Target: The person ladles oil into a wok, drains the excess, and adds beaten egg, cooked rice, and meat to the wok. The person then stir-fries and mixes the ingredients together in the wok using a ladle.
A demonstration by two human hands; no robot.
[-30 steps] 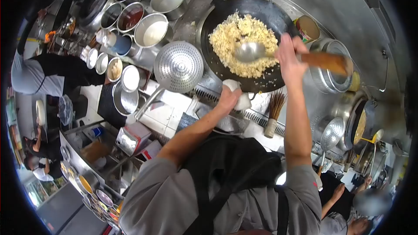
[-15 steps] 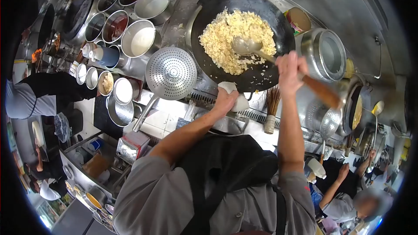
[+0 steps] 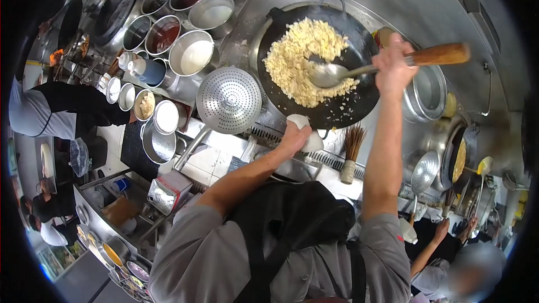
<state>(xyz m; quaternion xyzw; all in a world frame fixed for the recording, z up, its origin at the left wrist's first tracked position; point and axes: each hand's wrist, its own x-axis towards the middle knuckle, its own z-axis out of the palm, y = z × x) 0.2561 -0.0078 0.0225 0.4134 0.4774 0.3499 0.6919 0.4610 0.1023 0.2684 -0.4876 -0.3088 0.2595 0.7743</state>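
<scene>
A large black wok (image 3: pixel 359 67) sits on the stove before me, with fried rice (image 3: pixel 295 59) heaped over its left and middle part. My right hand (image 3: pixel 394 66) is closed around the shaft of a metal ladle (image 3: pixel 332 75), just below its wooden handle. The ladle's bowl lies in the lower right of the rice. My left hand (image 3: pixel 296 136) grips a folded white cloth (image 3: pixel 312 141) at the wok's near rim. The cloth hides what the fingers hold under it.
A perforated strainer (image 3: pixel 229 100) rests left of the wok, and a bamboo brush (image 3: pixel 349 157) lies near its front. Metal pots of sauces and white seasoning (image 3: pixel 191 53) stand at the left. A steel pot (image 3: pixel 426 92) is on the right. Co-workers (image 3: pixel 443 247) work on both sides.
My right hand has moved up and right, and the ladle's handle has swung up. The ladle's bowl is lower in the rice, which has shifted left. My left hand stays at the rim.
</scene>
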